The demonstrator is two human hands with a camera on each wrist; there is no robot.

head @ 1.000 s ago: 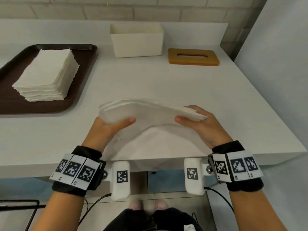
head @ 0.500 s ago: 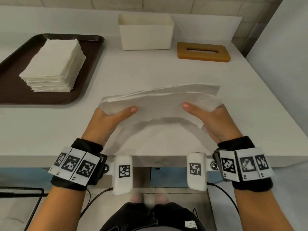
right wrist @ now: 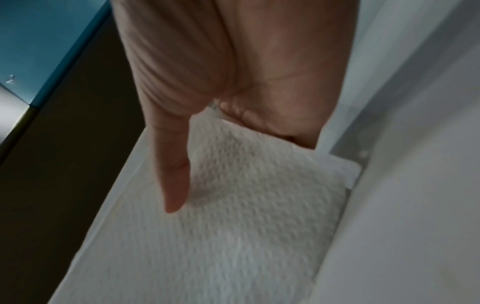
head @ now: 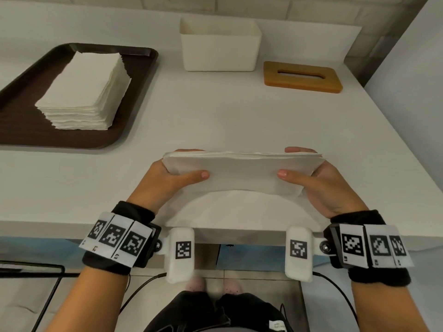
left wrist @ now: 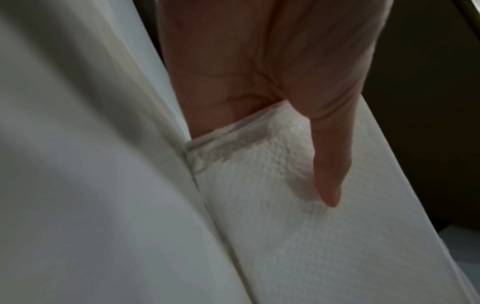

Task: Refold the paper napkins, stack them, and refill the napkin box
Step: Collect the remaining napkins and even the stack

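A bundle of white paper napkins (head: 242, 172) stands on edge near the table's front, sagging in the middle. My left hand (head: 167, 178) grips its left end, thumb on the near face, fingers behind. My right hand (head: 318, 180) grips the right end the same way. The left wrist view shows the thumb pressed on the textured napkins (left wrist: 298, 216); the right wrist view shows the same on the napkins (right wrist: 233, 216). A tall stack of folded napkins (head: 84, 92) lies on the brown tray (head: 21, 130). The white napkin box (head: 220, 46) stands open at the back.
The box's wooden slotted lid (head: 302, 77) lies flat to the right of the box. The white table (head: 215, 116) ends at a wall on the right. Another white sheet (head: 235, 209) lies flat under the held bundle at the table's front edge.
Both hands have turned the napkin bundle from lying nearly flat to standing on its long edge, and squared its ends. The view has shifted slightly.
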